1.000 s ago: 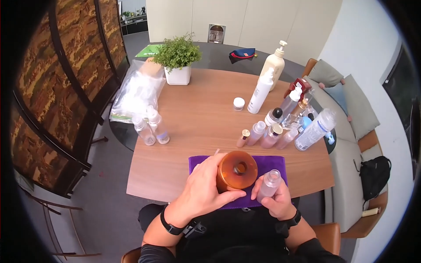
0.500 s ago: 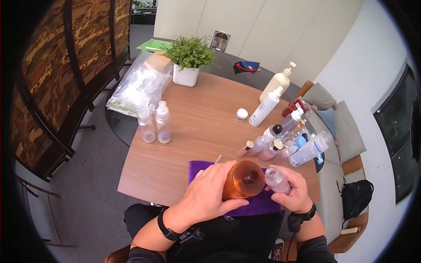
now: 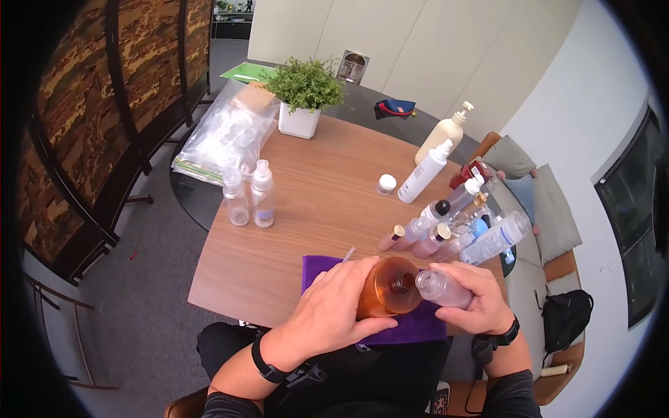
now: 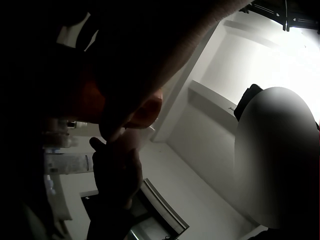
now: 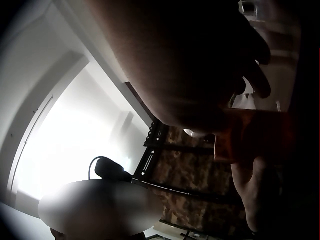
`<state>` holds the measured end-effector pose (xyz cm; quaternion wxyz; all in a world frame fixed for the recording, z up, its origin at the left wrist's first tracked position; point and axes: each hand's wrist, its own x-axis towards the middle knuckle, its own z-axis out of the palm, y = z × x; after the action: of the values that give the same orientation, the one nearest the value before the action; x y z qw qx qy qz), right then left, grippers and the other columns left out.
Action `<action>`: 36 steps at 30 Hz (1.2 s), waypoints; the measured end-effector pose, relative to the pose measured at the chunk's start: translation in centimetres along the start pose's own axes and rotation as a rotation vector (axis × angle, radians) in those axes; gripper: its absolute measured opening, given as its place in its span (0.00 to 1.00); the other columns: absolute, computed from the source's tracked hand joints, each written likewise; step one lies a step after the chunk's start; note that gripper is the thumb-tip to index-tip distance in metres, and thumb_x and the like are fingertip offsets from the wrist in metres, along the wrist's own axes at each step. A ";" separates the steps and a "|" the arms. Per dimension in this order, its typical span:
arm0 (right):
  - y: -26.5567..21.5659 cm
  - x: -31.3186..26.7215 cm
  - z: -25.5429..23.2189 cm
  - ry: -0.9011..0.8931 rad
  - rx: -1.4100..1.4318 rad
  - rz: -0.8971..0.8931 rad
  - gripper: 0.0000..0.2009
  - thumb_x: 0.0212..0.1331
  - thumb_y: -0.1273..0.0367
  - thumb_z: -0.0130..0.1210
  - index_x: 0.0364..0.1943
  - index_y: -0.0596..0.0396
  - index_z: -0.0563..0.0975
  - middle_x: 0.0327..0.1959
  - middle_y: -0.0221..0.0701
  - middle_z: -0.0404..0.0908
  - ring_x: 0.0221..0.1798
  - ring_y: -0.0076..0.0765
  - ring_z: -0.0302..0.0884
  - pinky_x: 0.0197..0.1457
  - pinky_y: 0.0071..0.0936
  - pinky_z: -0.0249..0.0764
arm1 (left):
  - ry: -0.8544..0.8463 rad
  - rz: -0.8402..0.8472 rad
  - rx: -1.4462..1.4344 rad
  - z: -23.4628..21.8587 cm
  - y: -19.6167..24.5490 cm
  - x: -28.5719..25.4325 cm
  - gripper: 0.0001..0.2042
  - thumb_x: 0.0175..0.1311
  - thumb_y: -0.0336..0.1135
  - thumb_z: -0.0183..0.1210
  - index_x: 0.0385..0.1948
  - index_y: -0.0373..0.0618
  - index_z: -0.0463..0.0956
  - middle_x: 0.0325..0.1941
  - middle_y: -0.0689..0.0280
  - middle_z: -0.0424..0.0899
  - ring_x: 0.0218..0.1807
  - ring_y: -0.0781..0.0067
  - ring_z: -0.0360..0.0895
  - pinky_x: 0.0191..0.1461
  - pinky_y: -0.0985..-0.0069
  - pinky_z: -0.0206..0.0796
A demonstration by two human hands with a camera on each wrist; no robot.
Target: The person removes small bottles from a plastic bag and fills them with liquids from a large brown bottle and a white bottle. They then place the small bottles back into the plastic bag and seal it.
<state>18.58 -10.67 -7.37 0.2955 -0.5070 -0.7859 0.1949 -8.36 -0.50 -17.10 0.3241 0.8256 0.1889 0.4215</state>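
An amber bottle (image 3: 380, 296) without a cap is gripped by my left hand (image 3: 327, 303), its threaded mouth tilted to the right. My right hand (image 3: 481, 296) holds a small clear bottle (image 3: 449, 291) tipped so that its uncapped mouth faces the amber bottle's mouth, very close to it; whether they touch I cannot tell. Both bottles are above a purple cloth (image 3: 317, 268). In the dark left wrist view the amber bottle (image 4: 147, 111) shows beside the fingers. The right wrist view shows the amber bottle (image 5: 255, 135) as well.
Two clear spray bottles (image 3: 263, 198) stand at the left, near a plastic bag (image 3: 226, 132) and a potted plant (image 3: 300, 122). On the right are several cosmetic bottles, a white bottle (image 3: 424, 174), a cream pump bottle (image 3: 442, 136) and a small white-lidded jar (image 3: 386, 184).
The amber bottle has tilted to the right. The small bottle has gone from nearly upright to leaning left, its mouth closer to the amber one. The head view has turned.
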 end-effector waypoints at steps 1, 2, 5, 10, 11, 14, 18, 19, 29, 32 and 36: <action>-0.1 0.0 -0.2 -0.022 0.008 0.016 0.34 0.55 0.68 0.77 0.68 0.65 0.79 0.53 0.44 0.88 0.50 0.46 0.87 0.56 0.35 0.80 | -0.005 0.000 0.000 0.0 0.1 0.0 0.46 0.52 0.46 0.84 0.71 0.39 0.67 0.61 0.52 0.82 0.59 0.46 0.82 0.60 0.55 0.74; -0.2 0.0 -0.4 -0.044 0.016 0.031 0.34 0.55 0.69 0.77 0.68 0.64 0.79 0.53 0.44 0.88 0.49 0.46 0.87 0.55 0.35 0.80 | -0.009 -0.001 0.000 -0.1 0.1 0.1 0.46 0.52 0.46 0.84 0.71 0.39 0.67 0.61 0.51 0.82 0.59 0.46 0.82 0.59 0.55 0.74; -0.5 -0.1 -0.5 -0.046 0.061 0.101 0.34 0.55 0.70 0.77 0.69 0.63 0.79 0.52 0.43 0.89 0.49 0.46 0.87 0.54 0.35 0.80 | 0.005 0.013 0.008 0.0 0.0 0.0 0.46 0.52 0.46 0.84 0.71 0.39 0.67 0.60 0.51 0.82 0.58 0.45 0.82 0.59 0.55 0.74; -1.4 0.7 -1.3 -0.071 -0.072 0.001 0.34 0.54 0.70 0.78 0.68 0.63 0.79 0.53 0.44 0.89 0.48 0.46 0.87 0.53 0.34 0.80 | 0.004 0.009 0.009 -0.1 0.0 0.0 0.46 0.52 0.45 0.83 0.71 0.39 0.66 0.60 0.51 0.83 0.58 0.45 0.82 0.58 0.55 0.75; -1.5 0.8 -1.4 -0.081 -0.085 0.007 0.34 0.55 0.70 0.78 0.68 0.63 0.79 0.53 0.44 0.89 0.48 0.46 0.88 0.53 0.34 0.80 | -0.004 0.006 0.001 -0.1 0.1 0.0 0.46 0.53 0.45 0.83 0.71 0.39 0.66 0.60 0.51 0.83 0.58 0.45 0.82 0.58 0.55 0.75; -1.5 0.9 -1.5 -0.091 -0.094 0.005 0.34 0.55 0.69 0.77 0.68 0.63 0.79 0.54 0.44 0.89 0.49 0.47 0.88 0.54 0.35 0.81 | -0.003 0.005 0.002 -0.1 0.1 0.0 0.46 0.53 0.45 0.83 0.71 0.38 0.66 0.59 0.51 0.83 0.58 0.45 0.82 0.58 0.55 0.75; -1.3 0.8 -1.3 -0.088 -0.108 -0.003 0.34 0.56 0.69 0.77 0.69 0.63 0.78 0.56 0.44 0.88 0.50 0.48 0.88 0.56 0.36 0.81 | 0.007 0.007 0.006 -0.1 0.1 0.0 0.46 0.53 0.45 0.83 0.71 0.38 0.66 0.59 0.51 0.83 0.58 0.45 0.82 0.58 0.55 0.75; -1.1 0.7 -1.2 -0.086 -0.091 0.004 0.34 0.56 0.69 0.77 0.69 0.63 0.78 0.57 0.44 0.88 0.51 0.48 0.88 0.57 0.36 0.81 | 0.009 0.011 0.004 -0.1 0.1 0.0 0.46 0.53 0.45 0.83 0.71 0.38 0.66 0.59 0.51 0.83 0.58 0.45 0.82 0.58 0.55 0.75; -1.1 0.4 -1.0 -0.092 -0.015 0.094 0.34 0.58 0.67 0.77 0.70 0.62 0.78 0.56 0.45 0.88 0.53 0.48 0.88 0.58 0.37 0.81 | 0.000 0.013 0.001 -0.1 0.1 0.1 0.46 0.54 0.45 0.83 0.71 0.38 0.65 0.58 0.50 0.83 0.57 0.44 0.82 0.58 0.54 0.75; -1.1 0.6 -1.1 -0.092 -0.063 0.035 0.34 0.58 0.67 0.77 0.70 0.62 0.78 0.54 0.44 0.88 0.52 0.48 0.87 0.57 0.36 0.81 | 0.015 0.028 0.002 0.0 -0.1 0.0 0.46 0.53 0.45 0.83 0.71 0.37 0.65 0.58 0.50 0.83 0.57 0.45 0.82 0.58 0.54 0.75; -1.3 0.9 -1.3 -0.086 -0.106 -0.015 0.35 0.58 0.67 0.77 0.70 0.62 0.78 0.53 0.44 0.88 0.51 0.48 0.87 0.56 0.36 0.81 | 0.009 0.025 -0.002 0.0 -0.1 0.0 0.46 0.54 0.46 0.83 0.71 0.37 0.66 0.58 0.50 0.83 0.57 0.44 0.82 0.58 0.55 0.75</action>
<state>18.32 -10.40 -5.39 0.2357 -0.5072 -0.8108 0.1724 -8.38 -0.41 -17.11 0.3188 0.8257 0.1797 0.4292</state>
